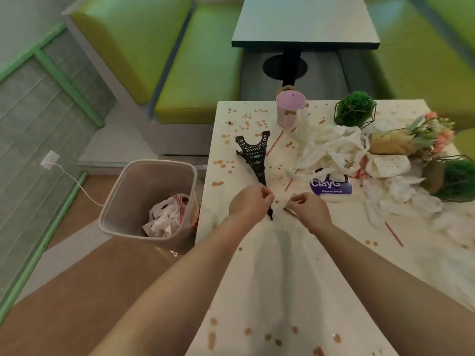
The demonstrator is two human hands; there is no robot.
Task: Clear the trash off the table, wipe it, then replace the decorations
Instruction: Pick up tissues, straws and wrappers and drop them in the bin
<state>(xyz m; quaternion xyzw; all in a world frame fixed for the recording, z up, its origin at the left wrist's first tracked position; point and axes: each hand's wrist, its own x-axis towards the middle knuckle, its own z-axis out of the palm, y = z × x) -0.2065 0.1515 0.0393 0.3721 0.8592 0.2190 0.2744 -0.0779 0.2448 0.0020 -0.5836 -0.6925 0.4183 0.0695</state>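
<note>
A white table spotted with brown stains carries trash and decorations. A black Eiffel Tower model lies flat on it, tip toward me. My left hand and my right hand hover over the tower's tip, each pinching an edge of a small white scrap of paper. Crumpled white napkins and plastic bags pile up at the centre right, over a purple wipes pack. Red straws lie scattered.
A grey trash bin holding crumpled paper stands on the floor left of the table. A pink cup, two green plants in wire frames and a flower bouquet sit at the far and right side. Green benches lie beyond.
</note>
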